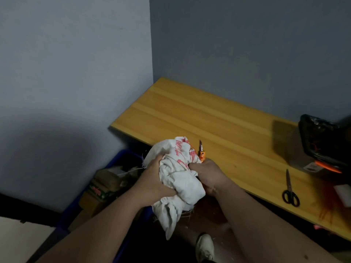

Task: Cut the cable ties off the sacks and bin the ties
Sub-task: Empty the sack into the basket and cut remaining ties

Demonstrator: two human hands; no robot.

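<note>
A crumpled white sack (180, 173) with red print is held in the air in front of the wooden table's near-left corner. My left hand (155, 179) grips its left side. My right hand (209, 175) clutches its right side and also holds an orange utility knife (201, 153), whose blade points up above the fist. A small strip of orange shows at the sack's top right beside the knife; I cannot tell whether it is a cable tie. A bin lined with a black bag (322, 141) stands at the table's right end.
Black-handled scissors (289, 188) lie on the wooden table (209, 118) near its front edge at right. Orange strands (326, 209) lie by the right edge. A blue crate (121, 158) with boxes and packets stands on the floor at left. My shoe (205, 245) is below.
</note>
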